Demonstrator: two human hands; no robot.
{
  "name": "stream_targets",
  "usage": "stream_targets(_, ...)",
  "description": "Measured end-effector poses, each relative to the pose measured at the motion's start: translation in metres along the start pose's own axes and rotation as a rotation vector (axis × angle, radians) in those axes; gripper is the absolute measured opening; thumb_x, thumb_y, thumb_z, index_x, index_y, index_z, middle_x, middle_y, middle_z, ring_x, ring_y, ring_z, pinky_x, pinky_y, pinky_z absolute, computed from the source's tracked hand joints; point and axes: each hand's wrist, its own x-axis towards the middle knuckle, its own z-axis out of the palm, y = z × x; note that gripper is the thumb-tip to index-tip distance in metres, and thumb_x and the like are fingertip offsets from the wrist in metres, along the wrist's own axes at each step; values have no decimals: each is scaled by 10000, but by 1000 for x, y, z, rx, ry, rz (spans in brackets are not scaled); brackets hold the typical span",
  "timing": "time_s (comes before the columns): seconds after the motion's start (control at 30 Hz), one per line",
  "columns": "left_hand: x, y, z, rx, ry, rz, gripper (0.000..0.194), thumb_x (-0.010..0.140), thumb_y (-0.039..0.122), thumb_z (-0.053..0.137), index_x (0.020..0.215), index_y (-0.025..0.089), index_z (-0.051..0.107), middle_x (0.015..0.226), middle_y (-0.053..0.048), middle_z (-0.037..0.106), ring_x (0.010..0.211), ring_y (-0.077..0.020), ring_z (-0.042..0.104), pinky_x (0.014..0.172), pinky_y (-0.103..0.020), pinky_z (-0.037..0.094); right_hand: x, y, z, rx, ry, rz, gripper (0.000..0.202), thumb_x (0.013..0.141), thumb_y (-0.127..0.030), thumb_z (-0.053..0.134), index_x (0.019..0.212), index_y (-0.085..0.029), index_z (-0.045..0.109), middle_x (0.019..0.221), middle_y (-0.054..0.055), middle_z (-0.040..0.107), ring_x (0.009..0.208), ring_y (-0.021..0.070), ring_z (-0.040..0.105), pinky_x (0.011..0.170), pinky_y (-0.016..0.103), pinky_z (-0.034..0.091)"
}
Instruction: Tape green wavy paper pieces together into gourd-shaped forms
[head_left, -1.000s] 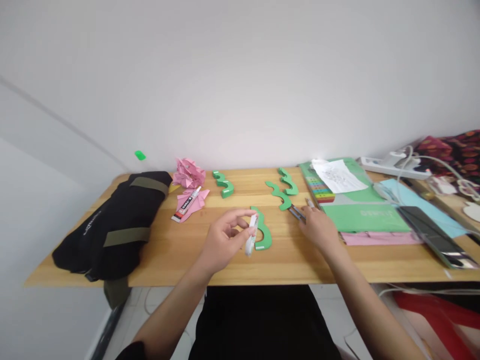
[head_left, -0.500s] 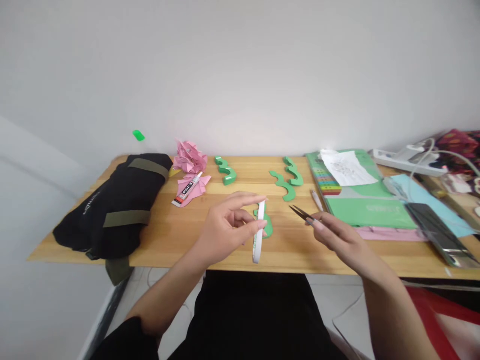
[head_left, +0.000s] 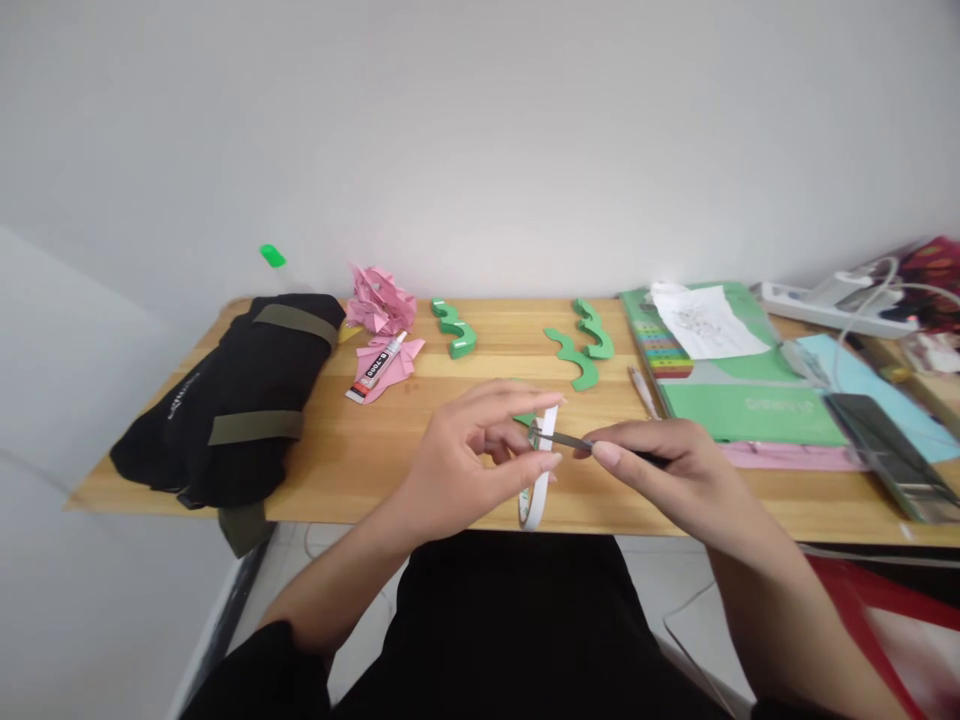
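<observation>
My left hand [head_left: 469,455] pinches a white ring-shaped strip [head_left: 537,500] between fingers and thumb, holding it upright above the front of the wooden table [head_left: 337,460]. Dark tweezers [head_left: 566,440] are held in my right hand [head_left: 667,465], their tips pointing left at the upper part of the strip. Whether the tips touch it I cannot tell. Part of a green cut-out [head_left: 525,419] shows behind my left fingers. Farther back lie a wavy green piece [head_left: 574,360], a thicker one [head_left: 594,330] beside it, and another [head_left: 454,330] on the left.
A black bag [head_left: 232,400] covers the left end. Beside it are crumpled pink paper [head_left: 381,298] and a glue tube [head_left: 379,367]. On the right are a pen [head_left: 643,392], green folder [head_left: 750,413], white paper [head_left: 705,322], phone [head_left: 889,450] and power strip [head_left: 825,312].
My right hand has moved left, bringing the tweezers from beside the strip to its upper part. The strip and my left hand have shifted slightly right. The whole view has shifted slightly.
</observation>
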Motion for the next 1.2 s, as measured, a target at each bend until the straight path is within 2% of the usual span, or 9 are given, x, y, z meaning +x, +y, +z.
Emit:
stream_targets(0.2, -1, 1, 0, 22, 12, -21, 350, 746, 146, 724, 1083, 238, 714, 1137, -64, 642, 574, -49, 603, 538, -194, 544, 0, -4, 1, 23, 4, -15, 368, 887, -415, 563, 608, -179, 610, 521, -29, 403, 490, 79, 345, 431, 219, 290)
stream_targets(0.33, -2, -1, -1, 10, 28, -16, 372, 739, 128, 725, 1092, 244, 714, 1153, -63, 644, 574, -47, 614, 577, -206, 568, 0, -3, 3, 16, 32, 10, 373, 868, -437, 586, 599, -182, 631, 496, -21, 460, 469, 85, 391, 423, 219, 315)
stream_targets(0.5, -3, -3, -2, -49, -26, -102, 485, 738, 120, 728, 1198, 259, 661, 1293, -85, 595, 594, -47, 664, 576, -179, 555, 1, 9, 0, -34, 187, 77, 325, 831, -505, 625, 737, -223, 757, 660, 22, 689, 589, 144, 598, 541, 250, 462)
stream_targets(0.63, -3, -6, -3, -53, 37, -118, 613, 719, 131, 749, 1294, 270, 586, 1363, -94, 555, 601, -29, 644, 602, -177, 551, 3, 20, -1, -87, 226, 156, 385, 828, -559, 603, 743, -213, 750, 650, 25, 660, 568, 131, 555, 512, 254, 414)
stream_targets(0.77, 0, -8, -3, -31, 56, -113, 736, 696, 148, 774, 1368, 284, 508, 1406, -110, 517, 634, -46, 642, 604, -191, 553, 6, 22, 8, 265, 293, 151, 482, 882, -610, 480, 832, -200, 728, 504, -43, 401, 428, 77, 333, 405, 232, 279)
stream_targets(0.87, 2, -11, 0, -19, 40, -116, 741, 697, 135, 762, 1371, 293, 498, 1408, -104, 510, 642, -45, 638, 670, -220, 575, 9, 14, 20, 391, 266, 54, 380, 827, -570, 593, 893, -221, 727, 540, -40, 471, 468, 95, 432, 467, 246, 403)
stream_targets(1.0, 5, -17, 1, -59, 18, -148, 730, 698, 132, 754, 1363, 281, 494, 1242, -78, 612, 672, -62, 653, 755, -261, 585, 17, 5, 34, 296, 214, 21, 188, 776, -390, 696, 860, -227, 736, 759, 22, 706, 686, 154, 631, 622, 278, 520)
stream_targets(1.1, 6, -21, 2, -90, 7, -198, 743, 707, 134, 741, 1385, 247, 460, 914, -14, 689, 670, -90, 664, 766, -283, 583, 22, 7, 40, 280, 197, 37, 143, 764, -346, 704, 797, -208, 722, 693, 1, 688, 562, 105, 558, 521, 232, 463)
stream_targets(1.2, 5, -26, 1, -89, -20, -232, 755, 731, 154, 719, 1416, 230, 411, 694, 43, 654, 641, -116, 671, 730, -295, 580, 25, 9, 39, 284, 211, 54, 177, 737, -350, 734, 706, -185, 678, 583, -30, 606, 478, 66, 458, 456, 204, 392)
